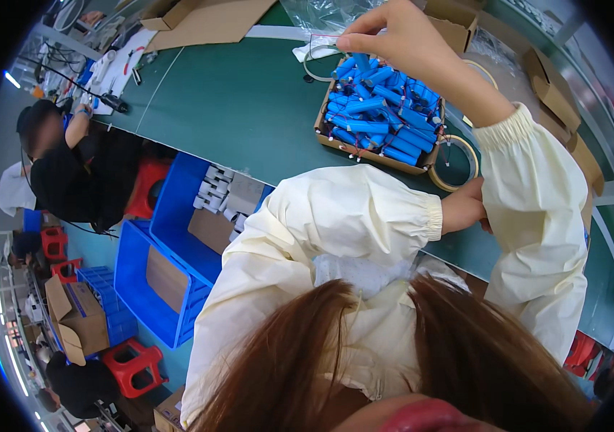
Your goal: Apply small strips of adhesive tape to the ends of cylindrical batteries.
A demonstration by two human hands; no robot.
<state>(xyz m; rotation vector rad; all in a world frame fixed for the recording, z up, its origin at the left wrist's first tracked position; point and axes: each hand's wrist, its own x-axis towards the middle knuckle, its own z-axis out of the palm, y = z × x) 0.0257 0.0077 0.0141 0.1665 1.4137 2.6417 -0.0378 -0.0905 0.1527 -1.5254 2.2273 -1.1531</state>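
Right hand [392, 34] seemingly pinches a red wire [325, 35] by a carton [366, 153] heaped with blue cylinders [364, 106]; left hand [464, 210]'s hold, and what remains undone, I can't tell.

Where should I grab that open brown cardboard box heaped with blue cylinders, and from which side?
I'd hold the open brown cardboard box by its outer left and right walls, one hand per side. The blue cylinders heap above the rim, so hooking inside would likely disturb them. The left wall looks easier to reach; a round yellowish tape ring crowds the right near corner.
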